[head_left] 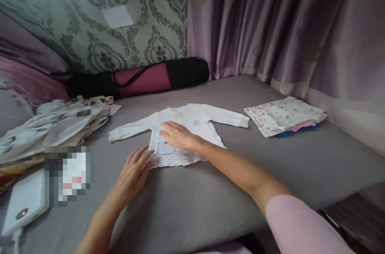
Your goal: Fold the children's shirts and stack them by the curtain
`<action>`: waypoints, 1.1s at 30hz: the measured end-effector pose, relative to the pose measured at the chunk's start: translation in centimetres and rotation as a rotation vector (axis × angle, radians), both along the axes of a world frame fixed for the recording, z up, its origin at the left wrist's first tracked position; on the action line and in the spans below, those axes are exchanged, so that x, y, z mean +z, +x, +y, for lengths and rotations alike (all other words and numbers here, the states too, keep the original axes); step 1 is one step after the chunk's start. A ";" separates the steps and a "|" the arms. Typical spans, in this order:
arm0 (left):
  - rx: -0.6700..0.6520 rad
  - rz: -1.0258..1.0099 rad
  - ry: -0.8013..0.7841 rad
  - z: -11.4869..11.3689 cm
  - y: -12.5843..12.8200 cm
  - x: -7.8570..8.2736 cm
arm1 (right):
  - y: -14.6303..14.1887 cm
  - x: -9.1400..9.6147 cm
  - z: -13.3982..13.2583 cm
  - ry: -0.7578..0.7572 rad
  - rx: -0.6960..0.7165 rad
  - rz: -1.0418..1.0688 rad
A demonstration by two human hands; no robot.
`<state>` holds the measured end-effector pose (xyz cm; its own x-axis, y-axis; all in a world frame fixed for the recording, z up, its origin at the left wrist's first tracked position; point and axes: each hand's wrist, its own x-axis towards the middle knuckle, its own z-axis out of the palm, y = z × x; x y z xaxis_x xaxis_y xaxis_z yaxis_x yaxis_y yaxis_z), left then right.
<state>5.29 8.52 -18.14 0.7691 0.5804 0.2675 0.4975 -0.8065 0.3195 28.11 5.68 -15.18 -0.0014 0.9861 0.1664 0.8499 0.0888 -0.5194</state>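
Lying rumpled at the frame's left edge is a clothes heap (60, 123). Lower left of centre, the left hand (136, 172), fingers loose and gripping nothing, seems to touch the hem of a white shirt (195, 117). The shirt lies spread mid-frame, the right hand (179, 136) flat and unclenched upon its front. A folded stack (288, 113) sits at right.

No words, brands or numbers could be read. Grey rows on the hem of the white shirt (200, 128) were too small to tell as writing or pattern. The round mark on the white device (27, 200) was illegible, a pixelated patch (73, 176) hid whatever lay beneath, and the pale wall sheet (117, 16) showed no legible lettering.
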 end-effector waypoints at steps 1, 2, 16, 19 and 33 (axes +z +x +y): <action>-0.067 0.001 -0.017 -0.1 0.2 0.1 | 1.1 -0.2 -1.8 0.025 -0.028 -0.053; -0.132 0.015 -0.044 0.0 0.3 0.2 | 2.1 -0.6 -3.7 0.021 -0.046 -0.107; -0.365 0.136 -0.188 4.2 11.0 3.6 | 14.6 -0.8 -17.1 0.021 -0.302 -0.044; -0.411 0.125 -0.180 4.7 16.3 2.7 | 19.1 -0.8 -15.5 -0.020 -0.555 -0.249; -0.285 0.048 -0.056 7.6 28.7 -3.1 | 27.7 0.4 -11.2 -0.308 -0.590 0.193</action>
